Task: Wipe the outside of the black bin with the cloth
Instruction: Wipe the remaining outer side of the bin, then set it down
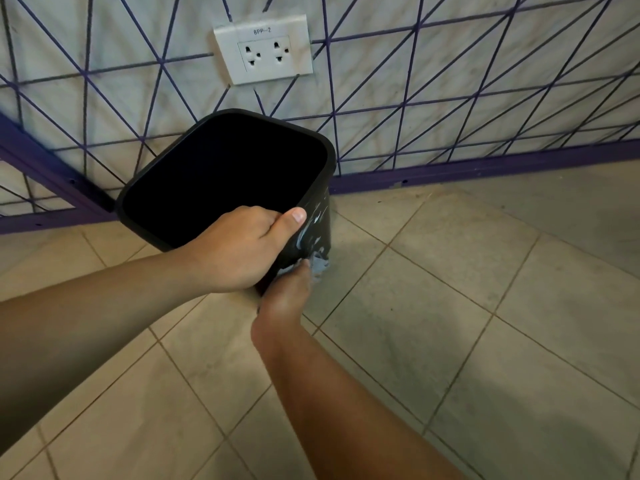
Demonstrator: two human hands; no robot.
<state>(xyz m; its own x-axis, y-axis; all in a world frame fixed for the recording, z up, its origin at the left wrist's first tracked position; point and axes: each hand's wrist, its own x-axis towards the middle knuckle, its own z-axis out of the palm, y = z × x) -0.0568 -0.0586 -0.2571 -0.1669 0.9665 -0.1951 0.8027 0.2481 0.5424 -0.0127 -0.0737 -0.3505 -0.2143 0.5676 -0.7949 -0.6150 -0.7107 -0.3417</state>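
Note:
The black bin [221, 168] stands on the tiled floor by the wall, tilted toward me with its open mouth showing. My left hand [242, 251] grips its near rim, thumb on the outside corner. Wet streaks mark the bin's right outer wall. Low on that wall, my right hand [285, 296] presses a grey cloth [318, 265] against the bin; only a small bunched part of the cloth shows past my fingers.
A white double wall socket [265, 50] sits on the wall above the bin. A purple skirting strip [485, 168] runs along the wall's base. Beige floor tiles [450, 306] spread to the right and toward me.

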